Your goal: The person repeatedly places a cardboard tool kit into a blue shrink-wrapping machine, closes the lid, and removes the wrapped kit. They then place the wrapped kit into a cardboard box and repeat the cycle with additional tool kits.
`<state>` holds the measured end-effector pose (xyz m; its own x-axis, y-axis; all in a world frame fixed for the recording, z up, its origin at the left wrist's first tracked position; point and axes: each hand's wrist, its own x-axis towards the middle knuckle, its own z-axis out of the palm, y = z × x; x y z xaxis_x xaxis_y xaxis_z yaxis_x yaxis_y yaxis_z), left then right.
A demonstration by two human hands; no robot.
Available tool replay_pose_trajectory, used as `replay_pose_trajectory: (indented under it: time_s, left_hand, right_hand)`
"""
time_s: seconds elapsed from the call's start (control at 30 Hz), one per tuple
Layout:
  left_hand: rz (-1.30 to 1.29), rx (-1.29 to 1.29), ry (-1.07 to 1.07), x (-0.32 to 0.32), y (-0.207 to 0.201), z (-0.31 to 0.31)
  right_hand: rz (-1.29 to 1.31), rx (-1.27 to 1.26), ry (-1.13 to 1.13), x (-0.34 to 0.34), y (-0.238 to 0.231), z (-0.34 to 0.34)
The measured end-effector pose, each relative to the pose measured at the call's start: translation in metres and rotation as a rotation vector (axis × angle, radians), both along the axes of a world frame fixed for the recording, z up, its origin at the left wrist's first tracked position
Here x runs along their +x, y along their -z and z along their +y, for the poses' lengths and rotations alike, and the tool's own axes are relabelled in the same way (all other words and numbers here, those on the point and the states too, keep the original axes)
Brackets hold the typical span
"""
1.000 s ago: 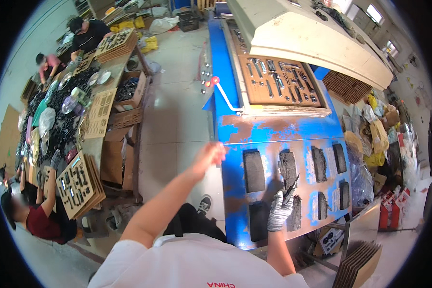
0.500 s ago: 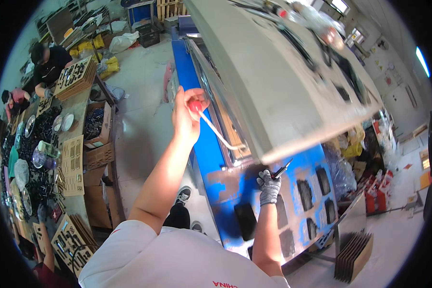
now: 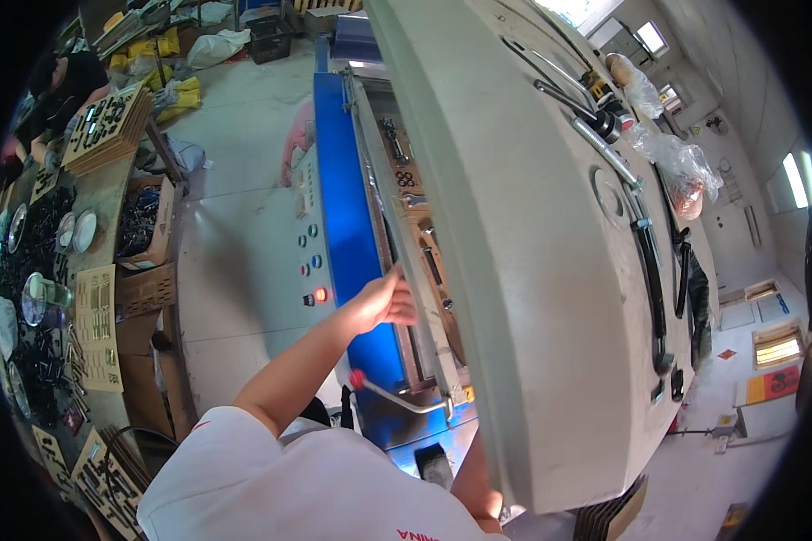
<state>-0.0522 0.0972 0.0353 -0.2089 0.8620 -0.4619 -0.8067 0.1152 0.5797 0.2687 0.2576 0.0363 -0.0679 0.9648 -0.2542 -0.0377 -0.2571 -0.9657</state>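
Note:
My left hand [image 3: 386,304] is at the metal frame [image 3: 390,225] along the machine's opening, fingers apart and slightly curled, a little blurred. Whether it touches the frame I cannot tell. Under the raised beige cover [image 3: 532,270], inside the opening, a brown board [image 3: 431,270] carries dark tool-like parts and wrenches. Below my left hand a lever's red ball knob [image 3: 358,379] stands free on its bent metal rod [image 3: 406,402]. My right forearm [image 3: 478,482] goes behind the cover's lower edge, which hides that hand.
Lit and unlit buttons [image 3: 314,270] sit along the blue machine side [image 3: 343,180]. Hoses and plastic bags [image 3: 681,171] lie on the cover. At left, a workbench [image 3: 108,243] holds boards, bowls and dark parts; a person [image 3: 72,81] works there. Brown boards [image 3: 609,514] stand below the cover.
My left hand has let go of the red knob and moved to the frame. The lever has swung toward me. The cover now fills more of the view and hides my gloved right hand.

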Motion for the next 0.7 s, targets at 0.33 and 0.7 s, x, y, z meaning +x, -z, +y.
replay_pose_trajectory:
  time_s: [0.33, 0.7]
  left_hand:
    - [0.021, 0.204, -0.579, -0.112, -0.027, 0.105]
    - [0.253, 0.119, -0.595, -0.131, -0.041, 0.074]
  right_hand:
    - [0.063, -0.077, 0.106, 0.044, 0.005, -0.029]
    - [0.125, -0.111, 0.168, 0.056, 0.002, -0.046]
